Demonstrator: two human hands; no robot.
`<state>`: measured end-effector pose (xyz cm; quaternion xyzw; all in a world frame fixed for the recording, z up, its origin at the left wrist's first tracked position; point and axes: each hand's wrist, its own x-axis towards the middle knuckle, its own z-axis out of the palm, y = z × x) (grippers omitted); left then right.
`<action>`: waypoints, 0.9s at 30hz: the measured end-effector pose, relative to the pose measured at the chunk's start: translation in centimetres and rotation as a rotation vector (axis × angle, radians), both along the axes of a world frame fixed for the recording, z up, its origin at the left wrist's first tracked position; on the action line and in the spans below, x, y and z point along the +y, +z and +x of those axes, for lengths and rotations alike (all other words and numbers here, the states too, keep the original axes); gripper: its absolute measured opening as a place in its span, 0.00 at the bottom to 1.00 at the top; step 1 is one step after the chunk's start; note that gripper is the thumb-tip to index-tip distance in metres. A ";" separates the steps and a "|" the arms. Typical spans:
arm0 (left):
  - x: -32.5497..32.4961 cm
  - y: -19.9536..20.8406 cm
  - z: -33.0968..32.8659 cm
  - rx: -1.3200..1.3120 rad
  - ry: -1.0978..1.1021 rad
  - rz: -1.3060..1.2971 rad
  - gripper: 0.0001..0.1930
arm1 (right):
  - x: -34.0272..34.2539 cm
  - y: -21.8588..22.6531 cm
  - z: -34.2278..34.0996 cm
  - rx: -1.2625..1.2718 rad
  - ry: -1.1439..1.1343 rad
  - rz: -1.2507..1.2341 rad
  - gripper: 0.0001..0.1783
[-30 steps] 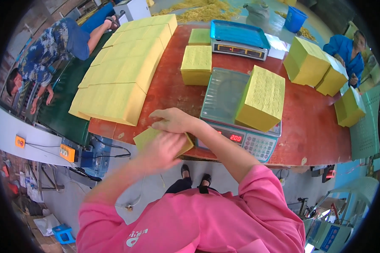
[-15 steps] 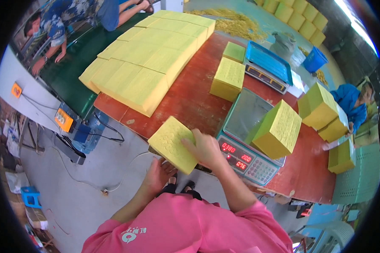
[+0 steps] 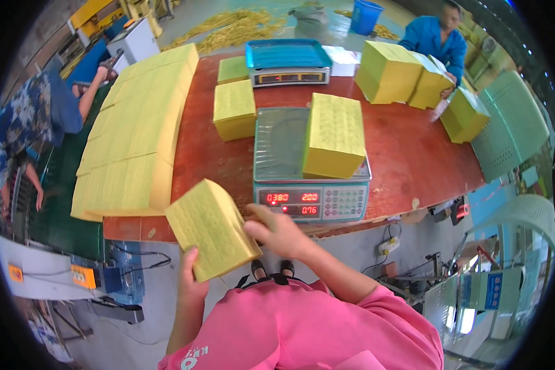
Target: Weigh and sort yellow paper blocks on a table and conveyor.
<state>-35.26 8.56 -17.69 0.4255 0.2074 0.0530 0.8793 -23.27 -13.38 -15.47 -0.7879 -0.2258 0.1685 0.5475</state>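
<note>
Yellow paper stack [image 3: 213, 232]: lower centre-left of frame | left hand [image 3: 193, 283]: gripping its near edge | right hand [image 3: 279, 232]: at its right side, grip unclear | even support probably keeps edges square

Yellow rectangular block [image 3: 211, 231], tilted, in left hand [image 3: 193, 286]

I could pass a hand over the red tabletop [image 3: 194, 151] between the long stack [image 3: 129, 135] and the scale [image 3: 345, 203]; the yellow block [image 3: 209, 234] in the left hand [image 3: 192, 277] crowds the near end, a smaller block [image 3: 234, 114] the far. The right hand's [image 3: 280, 234] gap to the scale is hard to judge.
</note>
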 end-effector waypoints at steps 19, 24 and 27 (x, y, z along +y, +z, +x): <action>-16.8 16.0 30.3 -0.102 -0.828 0.371 0.41 | -19.3 9.3 16.1 0.300 -0.544 0.547 0.20; -16.5 14.9 30.0 -0.061 -0.764 0.435 0.41 | -19.4 7.3 16.4 0.303 -0.560 0.514 0.20; -16.7 14.9 29.2 -0.095 -0.770 0.449 0.42 | -19.4 7.2 15.7 0.274 -0.576 0.497 0.20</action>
